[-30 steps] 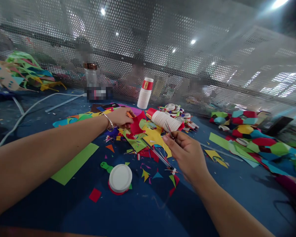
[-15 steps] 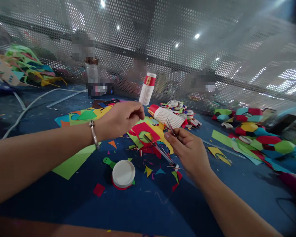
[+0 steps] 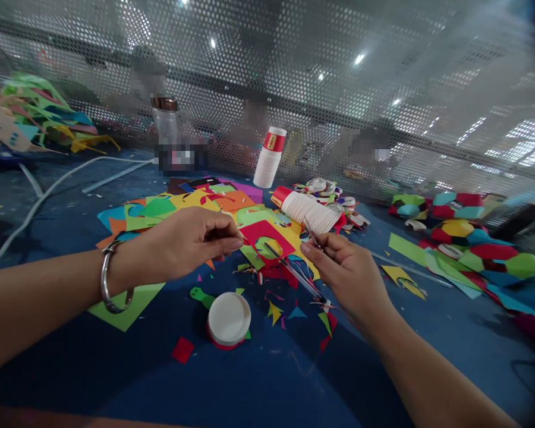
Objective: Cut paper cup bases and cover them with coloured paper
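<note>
My left hand (image 3: 196,242), with a silver bangle at its wrist, hovers above the coloured paper, fingertips pinched together; anything between them is too small to see. My right hand (image 3: 345,267) grips a slim pointed metal tool (image 3: 311,233), tip upward, its kind unclear. Between the hands lies a red paper square with a round hole (image 3: 283,236). A long thin shiny tool (image 3: 296,274) rests across its lower edge. Nearer to me is a shallow white paper cup base (image 3: 229,319) with a red edge, beside a green paper strip with a rounded end (image 3: 201,296).
One stack of paper cups (image 3: 268,163) stands upright; another stack (image 3: 307,211) lies on its side. Paper sheets (image 3: 191,202) and scraps cover the middle of the blue table. Paper crafts (image 3: 485,255) sit right. A jar (image 3: 166,125) and a white cable (image 3: 66,178) are left.
My left hand has come down and to the left, uncovering more of the paper pile. My right hand keeps its grip on the metal tool. The view has shifted slightly.
</note>
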`<state>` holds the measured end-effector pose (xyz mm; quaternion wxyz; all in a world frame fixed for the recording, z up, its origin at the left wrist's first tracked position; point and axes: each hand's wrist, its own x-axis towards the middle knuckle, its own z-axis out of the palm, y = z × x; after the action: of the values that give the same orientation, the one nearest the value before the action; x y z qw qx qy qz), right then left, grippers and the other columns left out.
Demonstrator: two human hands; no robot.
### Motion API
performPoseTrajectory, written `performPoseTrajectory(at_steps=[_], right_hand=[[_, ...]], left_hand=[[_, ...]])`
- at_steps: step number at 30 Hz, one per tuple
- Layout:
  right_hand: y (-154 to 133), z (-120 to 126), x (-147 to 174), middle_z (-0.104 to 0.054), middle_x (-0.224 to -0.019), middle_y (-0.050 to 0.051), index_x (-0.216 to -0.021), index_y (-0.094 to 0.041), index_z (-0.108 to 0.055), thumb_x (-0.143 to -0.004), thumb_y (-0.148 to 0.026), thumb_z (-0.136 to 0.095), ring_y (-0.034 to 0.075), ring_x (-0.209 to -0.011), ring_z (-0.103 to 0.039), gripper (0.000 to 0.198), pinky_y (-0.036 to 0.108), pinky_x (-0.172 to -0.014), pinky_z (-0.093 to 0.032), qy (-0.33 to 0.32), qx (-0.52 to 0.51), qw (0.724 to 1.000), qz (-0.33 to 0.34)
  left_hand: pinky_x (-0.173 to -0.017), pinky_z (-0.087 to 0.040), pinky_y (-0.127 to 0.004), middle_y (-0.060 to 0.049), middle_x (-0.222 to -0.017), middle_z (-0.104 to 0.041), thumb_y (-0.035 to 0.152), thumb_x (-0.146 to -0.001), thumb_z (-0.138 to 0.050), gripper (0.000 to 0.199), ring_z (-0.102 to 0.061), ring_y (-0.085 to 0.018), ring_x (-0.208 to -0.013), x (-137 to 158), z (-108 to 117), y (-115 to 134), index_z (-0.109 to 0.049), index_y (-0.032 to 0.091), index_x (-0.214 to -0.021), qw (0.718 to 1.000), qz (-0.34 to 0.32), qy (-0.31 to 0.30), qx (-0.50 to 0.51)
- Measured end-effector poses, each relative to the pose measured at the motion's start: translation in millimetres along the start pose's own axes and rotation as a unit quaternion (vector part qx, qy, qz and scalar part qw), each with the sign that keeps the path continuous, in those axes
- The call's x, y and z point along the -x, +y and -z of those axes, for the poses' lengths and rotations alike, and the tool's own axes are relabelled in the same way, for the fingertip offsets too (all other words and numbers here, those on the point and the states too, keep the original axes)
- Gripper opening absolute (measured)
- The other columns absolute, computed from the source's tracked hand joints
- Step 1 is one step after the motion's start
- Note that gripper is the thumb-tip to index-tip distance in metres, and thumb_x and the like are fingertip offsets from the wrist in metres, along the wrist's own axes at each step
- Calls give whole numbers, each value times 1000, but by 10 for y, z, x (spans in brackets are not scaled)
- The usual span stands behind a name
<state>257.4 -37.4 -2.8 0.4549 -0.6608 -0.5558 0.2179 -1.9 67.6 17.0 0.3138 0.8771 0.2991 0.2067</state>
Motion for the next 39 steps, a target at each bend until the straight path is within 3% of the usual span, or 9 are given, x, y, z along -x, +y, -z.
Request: performPoseTrajectory(at_steps=[4,7,10,16,21,25,28,33,39], right_hand=[[0,23,-12,-47,-62,-6,-85,-19,-61,-88,-47,-65,11,-56,-38,28,26,-51,-28,-47,94,994,15],[9,37,-13,-49,-63,-4,-78,-20,-56,-91,-50,-58,13,-58,-42,33,28,-53,-30,-89,209,974,23],[21,39,-9,-50,-61,-4,-74,-21,-54,-92,-49,-56,14,-56,-44,33,29,-52,-28,-127,275,953,17],[11,81,-5,-50,-59,-3,-69,-21,-52,-88,-45,-61,13,-54,-44,33,29,-50,-27,-161,298,941,9],[-47,164,26,-48,-62,-4,-71,-20,-56,-88,-44,-61,12,-57,-42,30,26,-51,-30,-208,204,956,-18],[-95,198,55,-48,-62,-4,-76,-20,-59,-87,-45,-63,11,-53,-42,28,25,-48,-30,-182,92,978,-29],[-73,211,36,-46,-58,-5,-79,-21,-60,-88,-49,-61,11,-49,-39,30,26,-46,-29,-128,99,987,-19],[25,207,-44,-55,-58,-2,-74,-20,-63,-86,-47,-62,15,-53,-46,30,29,-51,-29,-81,275,958,19],[31,173,-37,-55,-59,-3,-73,-21,-59,-87,-53,-60,15,-55,-46,35,28,-52,-31,-51,265,962,26]], left_hand=[[-62,-46,-26,0,-78,-68,37,-93,-59,19,-61,-15,-69,14,-44,25,-66,19,-94,1000,-1,4,-18],[-73,-46,-29,-2,-94,-70,28,-92,-60,14,-62,-17,-83,20,-68,21,-68,20,-99,995,-49,-24,-78],[-75,-44,-30,-3,-93,-69,28,-92,-60,14,-60,-17,-85,30,-56,31,-70,19,-93,987,-79,-46,-129],[-67,-40,-28,1,-87,-68,48,-94,-57,29,-59,-15,-78,124,-19,156,-70,23,-88,987,-79,-86,-111],[-65,-38,-27,0,-81,-65,35,-97,-53,22,-54,-13,-71,63,-24,71,-66,19,-89,986,-103,-5,-133],[-58,-36,-24,2,-74,-60,27,-94,-52,13,-50,-11,-63,5,36,-15,-61,18,-89,994,-53,32,-88],[-57,-37,-24,2,-73,-59,22,-92,-48,12,-49,-11,-62,7,60,-12,-57,19,-85,997,-42,31,-65],[-58,-40,-23,0,-78,-65,21,-89,-51,11,-53,-11,-64,25,47,30,-62,18,-88,998,-30,-31,-46],[-60,-40,-23,-2,-84,-70,42,-92,-57,26,-61,-14,-72,63,87,77,-69,19,-93,985,-52,-161,-35]])
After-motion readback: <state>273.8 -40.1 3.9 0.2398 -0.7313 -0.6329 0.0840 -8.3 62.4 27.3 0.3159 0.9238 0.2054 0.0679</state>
